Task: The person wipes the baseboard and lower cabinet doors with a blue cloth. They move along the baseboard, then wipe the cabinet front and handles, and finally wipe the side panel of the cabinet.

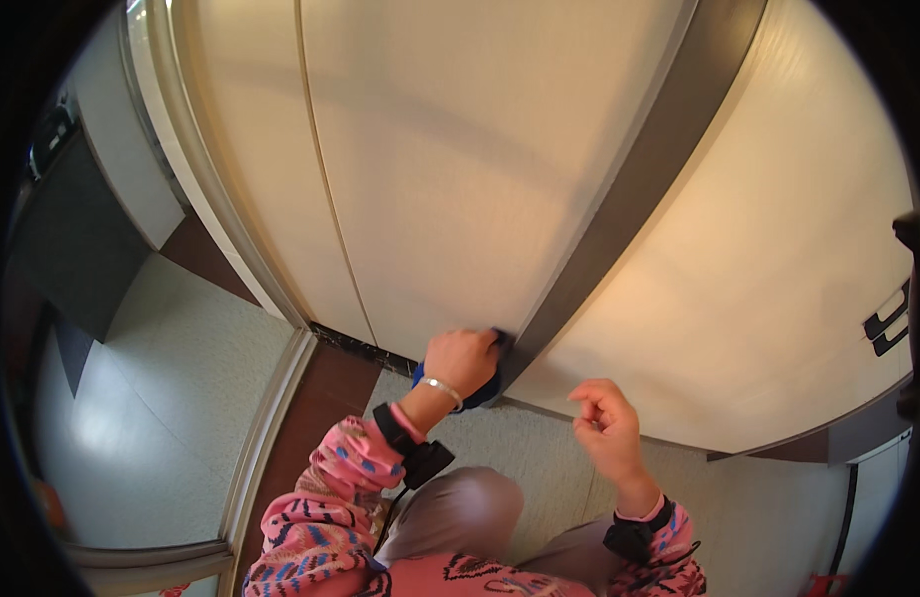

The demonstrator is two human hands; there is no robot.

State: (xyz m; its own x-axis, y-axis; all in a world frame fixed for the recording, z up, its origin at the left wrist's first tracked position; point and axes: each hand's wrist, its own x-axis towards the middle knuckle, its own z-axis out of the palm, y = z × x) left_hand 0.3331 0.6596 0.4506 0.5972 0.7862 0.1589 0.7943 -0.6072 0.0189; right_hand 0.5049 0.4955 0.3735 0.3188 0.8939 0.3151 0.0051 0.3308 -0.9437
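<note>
My left hand (460, 362) grips a dark blue cloth (484, 394) and presses it low against a cream-coloured panel (460, 186), right by the foot of a grey-brown door frame strip (617, 201). Part of the cloth is hidden beneath the hand. A light bangle circles the left wrist. Off to the right, my right hand (609, 429) hovers in front of a cream door (728, 298) with its fingers loosely curled and apart, holding nothing. Both wrists carry black strapped devices over pink patterned sleeves.
A black skirting strip (363, 349) runs along the panel's foot. A metal sliding-door track (270, 433) crosses the floor at left, beside a dark red threshold (318, 395). My knees (460, 507) are bent over the speckled grey floor (549, 455). A black handle (885, 321) sits at far right.
</note>
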